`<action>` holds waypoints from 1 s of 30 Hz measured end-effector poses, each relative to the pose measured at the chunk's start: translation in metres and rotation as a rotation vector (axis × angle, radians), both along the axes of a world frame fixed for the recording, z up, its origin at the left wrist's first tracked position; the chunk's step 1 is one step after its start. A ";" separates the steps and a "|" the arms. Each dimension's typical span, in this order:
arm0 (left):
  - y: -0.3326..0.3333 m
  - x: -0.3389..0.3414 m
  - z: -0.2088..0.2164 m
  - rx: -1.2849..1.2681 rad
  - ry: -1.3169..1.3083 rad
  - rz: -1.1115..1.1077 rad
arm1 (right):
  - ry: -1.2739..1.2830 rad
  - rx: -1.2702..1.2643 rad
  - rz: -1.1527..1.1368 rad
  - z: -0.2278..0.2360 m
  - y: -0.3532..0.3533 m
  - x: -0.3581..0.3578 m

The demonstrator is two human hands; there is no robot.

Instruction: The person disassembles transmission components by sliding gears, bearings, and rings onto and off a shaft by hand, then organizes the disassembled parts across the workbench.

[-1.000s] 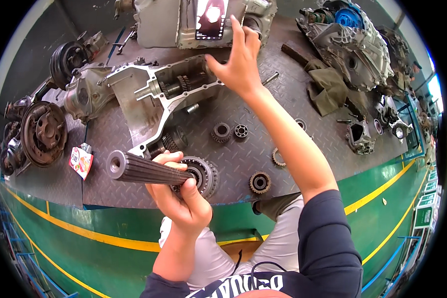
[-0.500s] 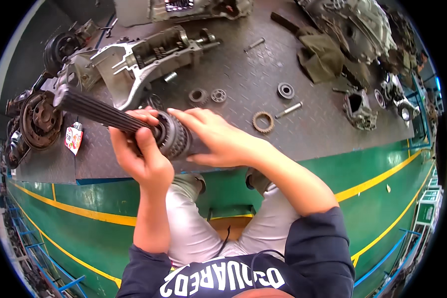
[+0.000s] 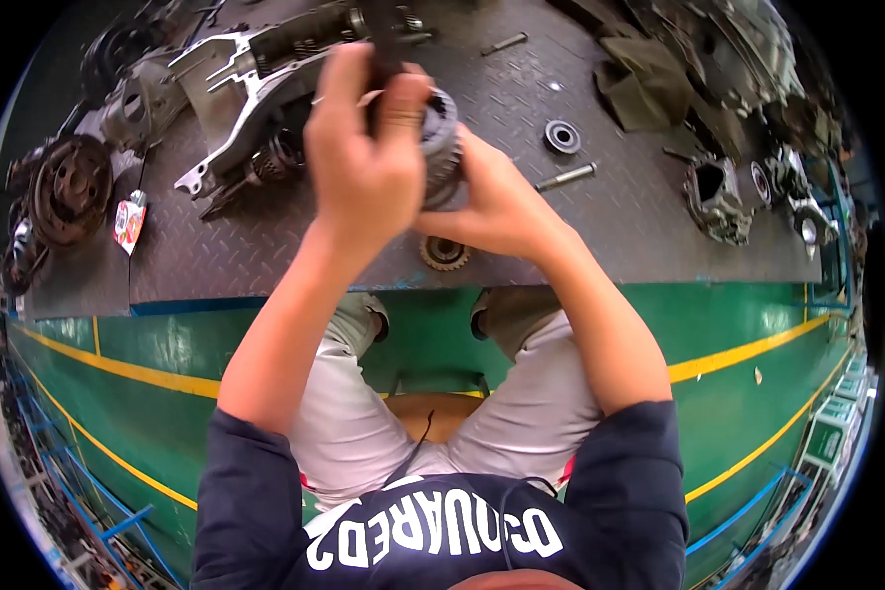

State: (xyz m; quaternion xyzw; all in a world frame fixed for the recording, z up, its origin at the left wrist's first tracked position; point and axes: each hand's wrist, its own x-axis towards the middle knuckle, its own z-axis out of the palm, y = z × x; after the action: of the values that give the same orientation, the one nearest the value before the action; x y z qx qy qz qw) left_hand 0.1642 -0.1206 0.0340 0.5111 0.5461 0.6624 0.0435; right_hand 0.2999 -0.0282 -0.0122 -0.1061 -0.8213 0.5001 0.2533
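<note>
My left hand (image 3: 364, 162) is closed round a dark splined shaft (image 3: 383, 34), which points away from me and is blurred at its far end. At the shaft's near end sits a grey gear assembly (image 3: 444, 138) with a toothed rim. My right hand (image 3: 497, 202) cups that assembly from the right, its fingers and thumb spread round the side. Just below the hands, by the table's front edge, a brass-coloured toothed ring (image 3: 444, 254) is partly covered.
An opened gearbox housing (image 3: 251, 108) lies left, with a small gear shaft (image 3: 270, 162) beside it. Right of my hands are a bearing (image 3: 562, 137) and a steel pin (image 3: 565, 177). Farther right are a dark cloth (image 3: 644, 84) and a small metal housing (image 3: 716, 202).
Both hands have lifted the shaft and gear assembly away from me and to the right. The shaft has swung from pointing left to pointing away. The whole view has shifted.
</note>
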 end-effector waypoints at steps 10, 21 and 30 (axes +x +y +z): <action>0.014 -0.001 -0.011 0.092 0.197 0.021 | -0.062 0.088 -0.040 0.015 0.004 0.017; 0.008 -0.010 -0.006 0.001 0.136 -0.105 | -0.544 0.372 -0.406 -0.019 0.047 0.094; 0.014 -0.012 -0.012 0.089 0.137 -0.134 | -0.431 0.552 -0.345 -0.024 0.029 0.074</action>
State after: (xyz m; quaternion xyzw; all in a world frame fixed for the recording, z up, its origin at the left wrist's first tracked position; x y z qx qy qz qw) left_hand 0.1519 -0.1071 0.0220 0.5919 0.4823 0.6452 0.0274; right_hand 0.3736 0.0012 -0.0357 -0.2729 -0.9295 0.1765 0.1744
